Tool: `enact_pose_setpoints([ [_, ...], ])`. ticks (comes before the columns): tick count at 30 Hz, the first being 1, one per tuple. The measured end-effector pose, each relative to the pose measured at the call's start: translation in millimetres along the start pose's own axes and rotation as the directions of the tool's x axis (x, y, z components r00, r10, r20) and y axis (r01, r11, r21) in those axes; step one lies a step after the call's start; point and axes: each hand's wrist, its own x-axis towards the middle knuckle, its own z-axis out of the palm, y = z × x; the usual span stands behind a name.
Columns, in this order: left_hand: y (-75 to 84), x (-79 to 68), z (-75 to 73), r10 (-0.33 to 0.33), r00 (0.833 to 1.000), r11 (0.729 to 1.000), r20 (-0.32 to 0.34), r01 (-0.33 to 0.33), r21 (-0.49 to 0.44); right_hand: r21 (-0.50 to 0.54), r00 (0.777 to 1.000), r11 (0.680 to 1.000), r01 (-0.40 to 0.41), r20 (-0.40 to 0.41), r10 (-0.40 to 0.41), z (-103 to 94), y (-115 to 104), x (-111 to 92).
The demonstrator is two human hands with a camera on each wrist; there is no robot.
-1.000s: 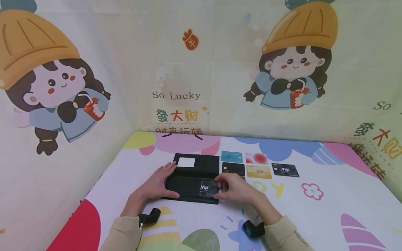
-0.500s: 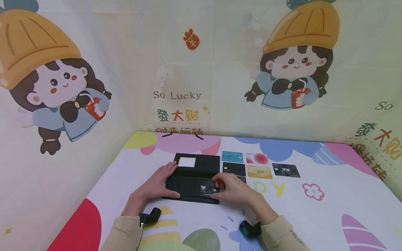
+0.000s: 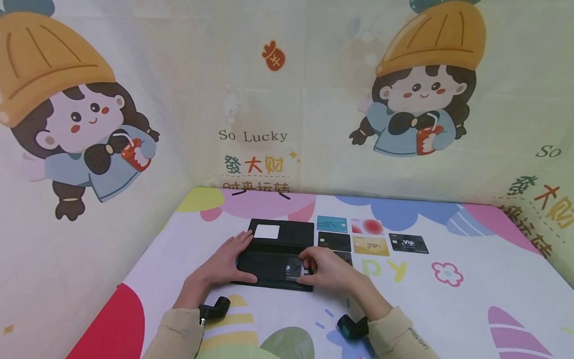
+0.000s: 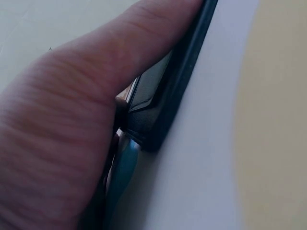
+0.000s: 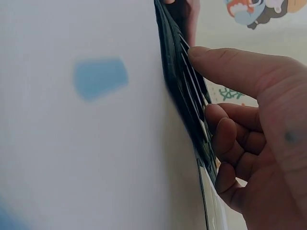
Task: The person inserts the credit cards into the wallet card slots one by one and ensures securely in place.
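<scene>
I'm in a booth-like corner; home or studio, I cannot tell. Creased sheets (image 3: 323, 119) with cartoon figures (image 3: 410, 129) and "So Lucky" lettering (image 3: 256, 137) rise behind and beside my table (image 3: 453, 319), its top patterned in bright shapes.

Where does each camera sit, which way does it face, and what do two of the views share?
Head: worn on the head, facing forward and down at the table, printed backdrop beyond; left hand, right hand and both sleeves show.
Left wrist: on that wrist, looking along the left hand; its thumb lies against the black wallet.
Right wrist: on that wrist, looking at the right hand's thumb and fingers by the wallet's edge.
Shared: head and right wrist both show the right hand at the wallet.
</scene>
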Motion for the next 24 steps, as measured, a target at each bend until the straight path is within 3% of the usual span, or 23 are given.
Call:
enact_pose_setpoints([
  [24, 0.3, 0.4, 0.5, 0.012, 1.000, 1.000, -0.006, -0.012, -0.010, -0.038, 1.000, 0.999, 0.017, 0.001, -0.016, 7.0, -1.9, 7.8],
])
